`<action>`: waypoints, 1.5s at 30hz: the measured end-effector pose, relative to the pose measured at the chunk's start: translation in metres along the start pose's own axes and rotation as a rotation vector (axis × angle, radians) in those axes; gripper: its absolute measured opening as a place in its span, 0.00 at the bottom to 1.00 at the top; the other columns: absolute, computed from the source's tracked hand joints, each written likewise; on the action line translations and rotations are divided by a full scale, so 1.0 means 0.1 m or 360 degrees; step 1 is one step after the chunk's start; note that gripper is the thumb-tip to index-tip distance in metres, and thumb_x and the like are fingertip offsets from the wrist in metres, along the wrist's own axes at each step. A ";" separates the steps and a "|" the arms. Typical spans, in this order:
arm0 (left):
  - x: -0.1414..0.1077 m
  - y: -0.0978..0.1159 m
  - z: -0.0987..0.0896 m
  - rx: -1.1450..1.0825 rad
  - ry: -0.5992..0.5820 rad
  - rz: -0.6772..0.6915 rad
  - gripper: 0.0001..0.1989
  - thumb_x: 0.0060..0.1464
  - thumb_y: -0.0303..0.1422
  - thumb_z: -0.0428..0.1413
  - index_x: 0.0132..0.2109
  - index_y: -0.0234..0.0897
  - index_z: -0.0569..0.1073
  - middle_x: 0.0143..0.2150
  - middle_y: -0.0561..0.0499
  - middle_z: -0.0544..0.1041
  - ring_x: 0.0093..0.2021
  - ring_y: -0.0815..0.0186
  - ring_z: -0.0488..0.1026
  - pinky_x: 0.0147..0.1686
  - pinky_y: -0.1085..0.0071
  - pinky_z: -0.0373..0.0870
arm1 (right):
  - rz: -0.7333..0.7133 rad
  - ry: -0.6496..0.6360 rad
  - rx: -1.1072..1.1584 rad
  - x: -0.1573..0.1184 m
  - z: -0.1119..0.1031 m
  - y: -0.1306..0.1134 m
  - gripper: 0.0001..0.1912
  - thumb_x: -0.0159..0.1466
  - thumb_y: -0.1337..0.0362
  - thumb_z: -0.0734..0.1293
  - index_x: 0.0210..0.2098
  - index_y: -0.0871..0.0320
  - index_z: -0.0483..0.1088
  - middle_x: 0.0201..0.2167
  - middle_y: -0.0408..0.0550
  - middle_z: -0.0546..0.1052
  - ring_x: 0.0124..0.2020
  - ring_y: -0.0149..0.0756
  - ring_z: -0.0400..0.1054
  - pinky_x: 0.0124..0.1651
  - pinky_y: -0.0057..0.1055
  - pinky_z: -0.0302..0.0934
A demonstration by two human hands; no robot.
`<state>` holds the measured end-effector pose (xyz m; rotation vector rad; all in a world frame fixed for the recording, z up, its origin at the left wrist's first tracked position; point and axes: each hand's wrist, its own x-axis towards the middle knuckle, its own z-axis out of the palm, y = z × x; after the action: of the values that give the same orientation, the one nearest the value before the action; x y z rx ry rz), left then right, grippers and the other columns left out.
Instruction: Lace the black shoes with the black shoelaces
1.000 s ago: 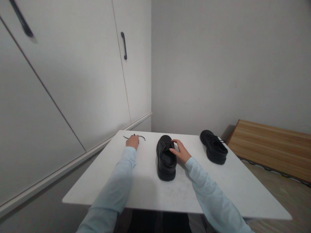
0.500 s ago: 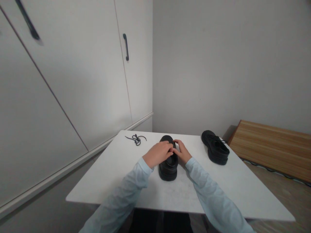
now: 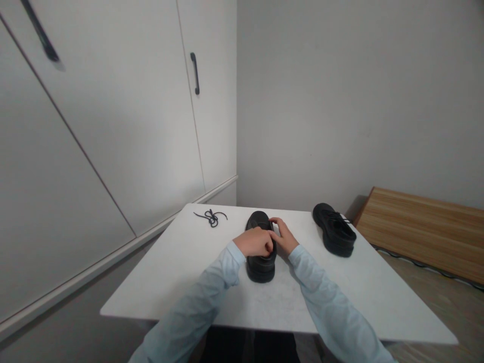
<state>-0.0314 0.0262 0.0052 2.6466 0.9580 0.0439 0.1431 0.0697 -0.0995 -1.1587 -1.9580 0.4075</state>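
A black shoe (image 3: 260, 272) stands upright on the white table in front of me, toe pointing away. My left hand (image 3: 255, 241) is over its opening with the fingers curled closed; what they pinch, if anything, is hidden. Against the shoe's right side lies my right hand (image 3: 284, 236), its index finger along the upper edge and its thumb reaching to the left hand. The two hands touch or nearly touch above the shoe. Off to the left is a loose, tangled black shoelace (image 3: 211, 218).
A second black shoe (image 3: 335, 229), with a lace in it, stands at the table's right edge. White cabinet doors (image 3: 151, 126) rise on the left, and a grey wall is behind the table (image 3: 181, 272). A wooden board (image 3: 419, 227) leans at the right.
My left hand has moved slightly toward me and curled into a more closed shape, uncovering more of the shoe's front. My right hand has stayed at the shoe's side.
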 end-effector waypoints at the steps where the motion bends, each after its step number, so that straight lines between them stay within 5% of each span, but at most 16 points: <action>1: 0.01 0.02 -0.01 0.0044 -0.0030 -0.0026 0.10 0.44 0.26 0.53 0.31 0.38 0.79 0.29 0.52 0.79 0.32 0.69 0.74 0.32 0.79 0.66 | -0.0003 0.0002 -0.0002 0.00 0.00 0.00 0.19 0.58 0.60 0.61 0.49 0.57 0.60 0.47 0.54 0.67 0.50 0.43 0.60 0.55 0.44 0.54; 10: 0.16 0.16 0.08 0.0413 -0.0094 -0.0432 0.12 0.46 0.28 0.53 0.38 0.29 0.76 0.36 0.36 0.78 0.42 0.52 0.75 0.38 0.61 0.72 | -0.0007 0.0041 -0.0025 0.01 0.01 0.06 0.17 0.58 0.60 0.62 0.46 0.57 0.60 0.44 0.53 0.69 0.48 0.43 0.62 0.53 0.43 0.56; 25: 0.21 0.20 0.18 0.0551 -0.0114 -0.0459 0.16 0.53 0.27 0.49 0.48 0.24 0.72 0.41 0.31 0.76 0.44 0.52 0.74 0.42 0.59 0.70 | 0.0024 0.0053 0.0001 0.00 0.01 0.04 0.18 0.58 0.56 0.62 0.45 0.57 0.60 0.42 0.52 0.69 0.46 0.43 0.63 0.51 0.42 0.57; 45: 0.17 0.09 0.16 0.0387 -0.0144 -0.0356 0.10 0.50 0.28 0.50 0.36 0.32 0.75 0.38 0.37 0.78 0.43 0.51 0.75 0.40 0.59 0.72 | 0.0044 0.0067 -0.0005 0.00 0.02 0.07 0.18 0.58 0.56 0.63 0.45 0.57 0.59 0.42 0.52 0.69 0.46 0.43 0.63 0.51 0.43 0.58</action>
<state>-0.0104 0.0253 -0.0088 2.7076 1.2939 -0.2581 0.1457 0.0735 -0.1052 -1.1884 -1.9092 0.3918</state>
